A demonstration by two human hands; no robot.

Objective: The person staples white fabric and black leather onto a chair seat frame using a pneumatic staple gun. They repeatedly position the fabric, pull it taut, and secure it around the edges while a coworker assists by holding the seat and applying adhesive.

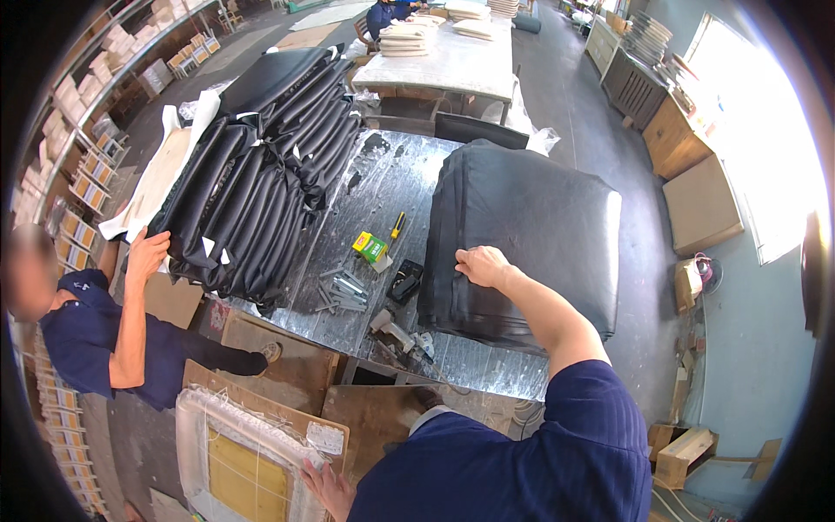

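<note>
My right hand (pixel 483 265) is closed on the left edge of the top black leather-like cover (pixel 539 217), which lies on a thick squared stack at the right of the metal-topped bench (pixel 335 235). Low in the view, my left hand (pixel 329 489) lies against the right edge of a padded panel (pixel 248 470), its fingers stretched out. That panel has a yellow-brown middle, a whitish rim and clear wrapping, and leans in front of a brown board (pixel 335 418). The underside of my left hand is hidden.
Mid-bench lie a green-and-yellow box (pixel 370 247), a yellow cutter (pixel 397 226), loose staple strips (pixel 342 291), a black tool (pixel 406 281) and a staple gun (pixel 391 332). At left a co-worker (pixel 113 335) touches a pile of folded black covers (pixel 235 200). Another table (pixel 444 65) stands behind.
</note>
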